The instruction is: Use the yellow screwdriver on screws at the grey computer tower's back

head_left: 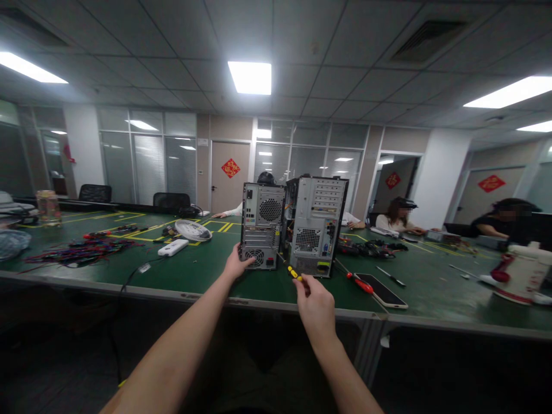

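As the left hand point(236, 264) spreads against a PC tower point(259, 217), right fingers point(307, 283) pinch a screwdriver point(294, 272), likely light, best handle-held.

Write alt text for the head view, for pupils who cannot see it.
A person's right grip holds a yellow screwdriver by two PCs; the left grip touches the left PC. Cables lie on the green table.

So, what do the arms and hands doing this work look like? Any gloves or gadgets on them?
They're ordinary human ones. The left hand and right hand wear no gloves, and I can't make out any ring. The left forearm and right forearm show no sleeve, watch or cable.
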Motion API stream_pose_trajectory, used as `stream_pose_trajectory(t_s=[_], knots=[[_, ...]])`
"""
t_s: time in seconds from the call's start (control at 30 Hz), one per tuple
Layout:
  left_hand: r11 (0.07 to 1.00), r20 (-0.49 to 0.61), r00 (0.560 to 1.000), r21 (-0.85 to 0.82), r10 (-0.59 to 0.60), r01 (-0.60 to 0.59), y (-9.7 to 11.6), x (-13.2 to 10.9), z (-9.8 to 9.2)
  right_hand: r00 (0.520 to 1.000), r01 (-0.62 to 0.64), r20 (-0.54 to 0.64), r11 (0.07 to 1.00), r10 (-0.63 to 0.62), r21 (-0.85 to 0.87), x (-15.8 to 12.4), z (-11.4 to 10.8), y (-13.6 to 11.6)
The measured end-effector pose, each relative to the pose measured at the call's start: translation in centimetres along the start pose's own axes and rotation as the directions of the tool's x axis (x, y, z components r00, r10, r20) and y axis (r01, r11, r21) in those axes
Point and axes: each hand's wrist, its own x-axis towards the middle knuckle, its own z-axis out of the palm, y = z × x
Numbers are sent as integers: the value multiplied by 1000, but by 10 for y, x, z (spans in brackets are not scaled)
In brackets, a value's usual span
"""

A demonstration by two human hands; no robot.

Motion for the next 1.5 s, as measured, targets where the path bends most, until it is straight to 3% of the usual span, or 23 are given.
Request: stream_pose_trajectory(t_s=[0.5,0.93,1.23,1.5], knots=[[1000,21,1000,-1,-5,5,-1,0,0,1000,-25,16,999,26,-43,-1,1,0],[1000,8,1000,-13,0,0,-1,0,0,999,-41,20,979,46,-198,0,4,4],[1000,18,1000,7,1,-2,1,-1,-1,999,45,-15,997,-44,61,1,2,1],[1000,19,1000,-8,-5,5,-3,0,0,997,79,21,994,-80,73,1,4,1]])
